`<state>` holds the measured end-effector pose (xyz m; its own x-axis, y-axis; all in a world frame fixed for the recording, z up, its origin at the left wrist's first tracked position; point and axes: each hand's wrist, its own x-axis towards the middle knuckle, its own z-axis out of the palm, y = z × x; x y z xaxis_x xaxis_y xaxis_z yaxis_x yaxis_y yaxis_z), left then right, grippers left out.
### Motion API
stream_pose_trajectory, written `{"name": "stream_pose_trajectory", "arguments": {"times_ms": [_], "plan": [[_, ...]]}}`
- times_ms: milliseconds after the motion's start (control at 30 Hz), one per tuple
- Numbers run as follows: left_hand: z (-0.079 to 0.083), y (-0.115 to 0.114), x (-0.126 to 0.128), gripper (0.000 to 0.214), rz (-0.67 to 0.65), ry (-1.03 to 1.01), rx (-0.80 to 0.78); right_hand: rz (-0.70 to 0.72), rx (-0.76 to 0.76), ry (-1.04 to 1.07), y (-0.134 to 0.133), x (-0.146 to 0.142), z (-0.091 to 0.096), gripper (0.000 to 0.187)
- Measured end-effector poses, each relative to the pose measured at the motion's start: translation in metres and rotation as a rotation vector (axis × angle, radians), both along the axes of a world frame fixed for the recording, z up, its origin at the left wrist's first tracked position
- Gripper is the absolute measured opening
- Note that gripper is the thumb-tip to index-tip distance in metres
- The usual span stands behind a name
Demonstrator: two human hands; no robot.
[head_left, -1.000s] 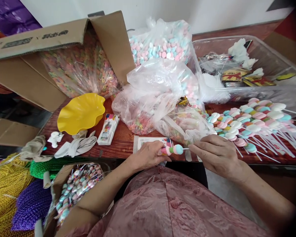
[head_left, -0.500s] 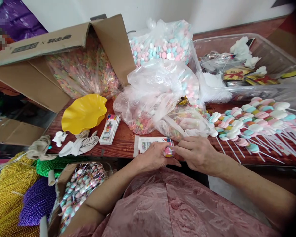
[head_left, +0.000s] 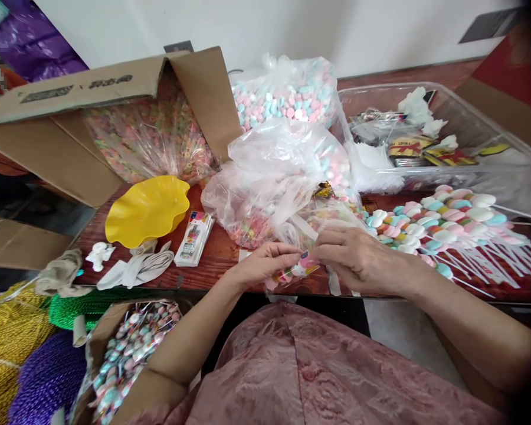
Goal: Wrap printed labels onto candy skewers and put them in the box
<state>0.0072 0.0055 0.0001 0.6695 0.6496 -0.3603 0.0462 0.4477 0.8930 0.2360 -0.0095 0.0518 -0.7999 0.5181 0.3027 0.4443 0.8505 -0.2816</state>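
Observation:
Both of my hands meet at the table's front edge. My left hand [head_left: 265, 264] pinches a pastel candy skewer [head_left: 287, 275] that lies partly inside a clear printed sleeve [head_left: 307, 268]. My right hand [head_left: 358, 260] is closed on the sleeve's other end, fingers curled over it. The skewer's stick is hidden by my right hand. A heap of finished pastel candy skewers [head_left: 442, 221] with white sticks lies just to the right of my right hand.
Clear bags of candy [head_left: 278, 177] stand behind my hands, with a yellow wavy bowl [head_left: 146, 208], a sleeve packet [head_left: 193, 233] and a cardboard box [head_left: 92, 100] to the left. A clear plastic bin [head_left: 491, 127] stands back right. A carton of wrapped skewers [head_left: 128, 348] and coloured cords [head_left: 9, 348] lie lower left.
My hands have come together from holding the bare skewer stretched between them. The printed sleeve has come up off the table into my fingers, over the candy.

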Motion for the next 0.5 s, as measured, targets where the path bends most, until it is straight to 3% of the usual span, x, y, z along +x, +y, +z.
{"name": "stream_pose_trajectory", "arguments": {"times_ms": [133, 267, 333, 433, 500], "plan": [[-0.004, -0.008, 0.010, 0.048, 0.109, -0.096, -0.087, -0.045, -0.113, 0.010, 0.002, -0.015, 0.001, 0.018], [-0.007, -0.017, 0.019, 0.044, 0.313, -0.130, -0.054, -0.087, -0.185, 0.141, 0.008, -0.025, -0.007, 0.021], [-0.010, -0.017, 0.021, 0.043, 0.413, -0.154, -0.017, -0.188, -0.193, 0.349, 0.010, -0.026, -0.013, 0.025], [-0.014, -0.013, 0.021, 0.043, 0.571, -0.173, 0.076, -0.448, -0.236, 0.765, 0.005, -0.031, -0.028, 0.038], [-0.013, -0.012, 0.022, 0.041, 0.663, -0.152, 0.147, -0.547, -0.295, 0.909, -0.002, -0.040, -0.041, 0.039]]}}
